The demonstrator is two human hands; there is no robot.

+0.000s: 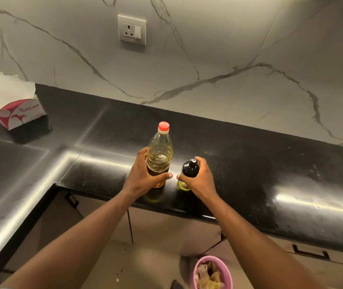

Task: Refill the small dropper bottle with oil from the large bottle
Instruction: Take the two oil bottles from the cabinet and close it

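Large oil bottle, red cap on, upright near bench front edge; left hand wraps its lower body. Dropper bottle just right of it, gripped by right hand.

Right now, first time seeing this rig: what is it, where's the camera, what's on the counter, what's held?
There is no machine here. One camera worn on a person's head looks forward and down at their two bare hands. On the glossy black stone counter stand a large clear plastic oil bottle with a red cap, partly full, and a small dark dropper bottle with a black top. The left hand grips the large bottle and the right hand grips the small one. Both caps are on. At far left sits a white and pink tissue box. A pink bucket stands on the floor below.
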